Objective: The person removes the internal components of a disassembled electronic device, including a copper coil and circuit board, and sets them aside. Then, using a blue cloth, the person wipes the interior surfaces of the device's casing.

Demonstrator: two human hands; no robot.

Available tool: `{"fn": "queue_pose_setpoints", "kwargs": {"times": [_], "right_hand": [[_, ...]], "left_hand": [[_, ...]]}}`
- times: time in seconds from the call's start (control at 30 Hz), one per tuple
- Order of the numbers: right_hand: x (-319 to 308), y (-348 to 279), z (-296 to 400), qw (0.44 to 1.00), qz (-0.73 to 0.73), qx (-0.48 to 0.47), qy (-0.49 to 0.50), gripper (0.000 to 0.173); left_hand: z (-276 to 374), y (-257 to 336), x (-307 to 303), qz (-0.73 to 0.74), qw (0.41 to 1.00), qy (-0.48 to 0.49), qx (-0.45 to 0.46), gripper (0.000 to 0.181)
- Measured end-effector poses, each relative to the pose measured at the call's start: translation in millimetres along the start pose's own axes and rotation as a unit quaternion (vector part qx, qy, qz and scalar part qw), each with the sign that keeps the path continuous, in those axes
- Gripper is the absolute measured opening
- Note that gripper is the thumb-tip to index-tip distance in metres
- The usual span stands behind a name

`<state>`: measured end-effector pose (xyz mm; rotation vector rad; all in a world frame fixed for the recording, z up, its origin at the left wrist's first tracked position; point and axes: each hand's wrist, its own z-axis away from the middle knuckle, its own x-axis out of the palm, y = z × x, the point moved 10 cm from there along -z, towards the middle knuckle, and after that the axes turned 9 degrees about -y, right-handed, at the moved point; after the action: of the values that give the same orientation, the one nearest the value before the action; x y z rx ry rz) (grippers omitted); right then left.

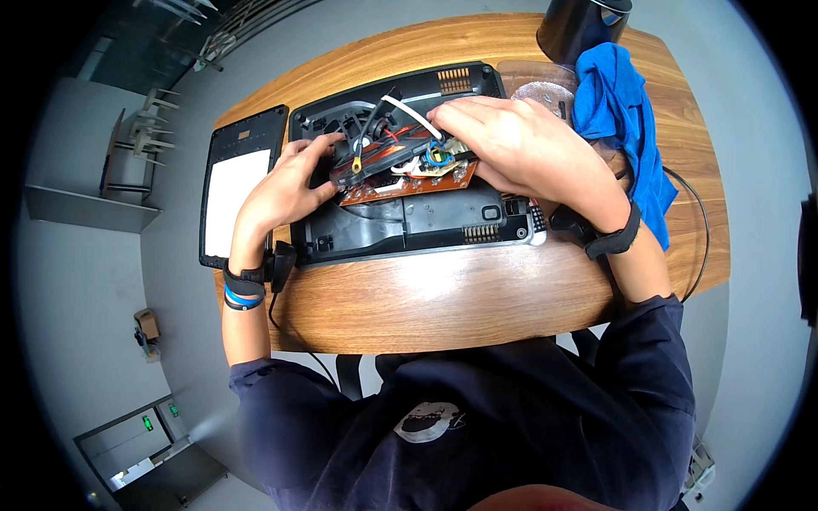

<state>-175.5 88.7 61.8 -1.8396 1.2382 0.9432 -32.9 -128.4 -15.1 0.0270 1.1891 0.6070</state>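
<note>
A circuit assembly (409, 156) with an orange-brown board, a black plastic frame and several wires is tilted above an open black appliance housing (441, 220). My left hand (284, 182) grips its left end between thumb and fingers. At the other end, my right hand (524, 144) holds it, its fingertips over the frame's top edge. A white-sleeved wire (409, 115) arches over the assembly, and a ring terminal (356, 165) shows near its left end. Behind it, a round fan-like part (348, 128) sits partly hidden in the housing.
Left of the housing lies a black panel (246, 134) with a white sheet (236, 198). A clear plastic tray (543, 86) holds small parts. Beside it are a blue cloth (613, 102) and a black kettle-like vessel (578, 32). A black cable (706, 223) curves along the wooden table's (447, 300) right side.
</note>
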Motion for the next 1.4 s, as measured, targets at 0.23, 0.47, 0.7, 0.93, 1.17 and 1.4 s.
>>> {"fn": "queue_pose_setpoints", "kwargs": {"times": [0.23,0.47,0.7,0.93,1.17,1.4], "right_hand": [[7,4,0,1.0,-0.01,0.012,-0.023,0.033],[8,11,1,0.999,-0.03,0.026,-0.028,0.034],[-3,16,1,0.997,-0.056,0.045,-0.024,0.04],[-13,18,3,0.996,-0.058,0.066,0.021,0.045],[-20,25,5,0.994,-0.061,0.08,0.042,0.042],[-23,27,6,0.992,-0.073,0.081,0.055,0.043]], "left_hand": [[-17,-15,12,-0.015,1.0,0.014,0.007,0.088],[-19,-6,4,0.006,0.999,0.04,-0.009,0.094],[-15,-12,-13,0.154,0.983,0.088,0.045,0.075],[-14,-13,-21,0.271,0.953,0.123,0.064,0.047],[-18,-30,-23,0.339,0.93,0.126,0.072,0.034],[-18,-31,-25,0.355,0.931,0.076,0.029,0.027]]}}
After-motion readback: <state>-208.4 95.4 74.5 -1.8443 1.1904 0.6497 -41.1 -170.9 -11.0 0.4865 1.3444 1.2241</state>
